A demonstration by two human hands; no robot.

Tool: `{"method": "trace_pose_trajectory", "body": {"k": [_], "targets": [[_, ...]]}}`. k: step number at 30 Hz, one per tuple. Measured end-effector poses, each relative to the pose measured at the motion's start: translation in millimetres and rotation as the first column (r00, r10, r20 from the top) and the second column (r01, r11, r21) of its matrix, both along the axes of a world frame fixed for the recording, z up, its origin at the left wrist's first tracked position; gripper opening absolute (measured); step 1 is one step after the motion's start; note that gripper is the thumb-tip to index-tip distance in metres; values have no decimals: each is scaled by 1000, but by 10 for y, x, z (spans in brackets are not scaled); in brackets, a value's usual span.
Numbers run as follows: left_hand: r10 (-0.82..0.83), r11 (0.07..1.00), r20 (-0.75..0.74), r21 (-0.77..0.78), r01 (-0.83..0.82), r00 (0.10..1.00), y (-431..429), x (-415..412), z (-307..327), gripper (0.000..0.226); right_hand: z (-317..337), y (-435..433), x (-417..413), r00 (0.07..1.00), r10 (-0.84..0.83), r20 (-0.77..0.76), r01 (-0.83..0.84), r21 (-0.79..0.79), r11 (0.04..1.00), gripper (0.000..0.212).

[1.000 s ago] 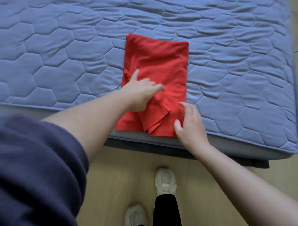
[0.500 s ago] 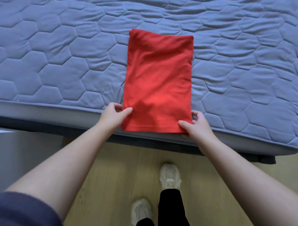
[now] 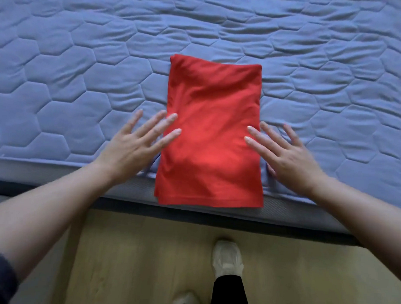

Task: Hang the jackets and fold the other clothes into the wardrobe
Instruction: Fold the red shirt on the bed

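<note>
Left hand [image 3: 138, 141] is spread flat, fingers straight, gripping nothing, with two fingertips over the left edge of a folded red garment [image 3: 211, 138]. It lies on a blue quilted bed [image 3: 61, 78], its near end overhanging the edge. Right hand [image 3: 283, 154] is likewise open-fingered at the garment's right edge.

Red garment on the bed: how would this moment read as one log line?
red garment: folded, at mattress edge | left-hand grip: open, fingertips on it | right-hand grip: open, fingertips on it
</note>
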State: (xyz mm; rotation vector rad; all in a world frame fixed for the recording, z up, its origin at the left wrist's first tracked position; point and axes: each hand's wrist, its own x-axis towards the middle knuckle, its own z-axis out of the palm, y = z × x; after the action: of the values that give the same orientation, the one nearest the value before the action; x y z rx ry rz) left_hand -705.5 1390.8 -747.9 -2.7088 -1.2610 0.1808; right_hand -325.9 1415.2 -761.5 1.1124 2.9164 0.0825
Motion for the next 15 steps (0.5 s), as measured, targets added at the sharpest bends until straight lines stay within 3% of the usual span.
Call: {"method": "trace_pose_trajectory", "body": {"k": [3,6,10,12,13,14,15], "targets": [[-248,969,-12,-2,248,969,252,178,-163,57,-218,266,-209,976,218,18,-219,35,975,54],[-358,933,13,-15,359,933,465,313,-308,49,-385,406,-340,935,354,13,-353,-10,935,48],[-386,878,111,-262,401,916,617,199,-472,53,-468,533,-301,934,343,-97,-356,-277,892,51],[-165,827,291,-479,293,943,623,210,-405,56,-311,571,-338,954,67,-292,-232,-580,781,53],[67,751,401,-624,218,914,640,259,-294,55,-184,607,-385,922,-158,-354,-165,-727,667,49],[347,637,458,-755,152,819,688,334,-181,52,-57,656,-449,852,-375,-365,-104,-820,562,44],[607,523,462,-845,113,647,769,439,-52,47,67,722,-509,754,-582,-304,-17,-895,445,37]]}}
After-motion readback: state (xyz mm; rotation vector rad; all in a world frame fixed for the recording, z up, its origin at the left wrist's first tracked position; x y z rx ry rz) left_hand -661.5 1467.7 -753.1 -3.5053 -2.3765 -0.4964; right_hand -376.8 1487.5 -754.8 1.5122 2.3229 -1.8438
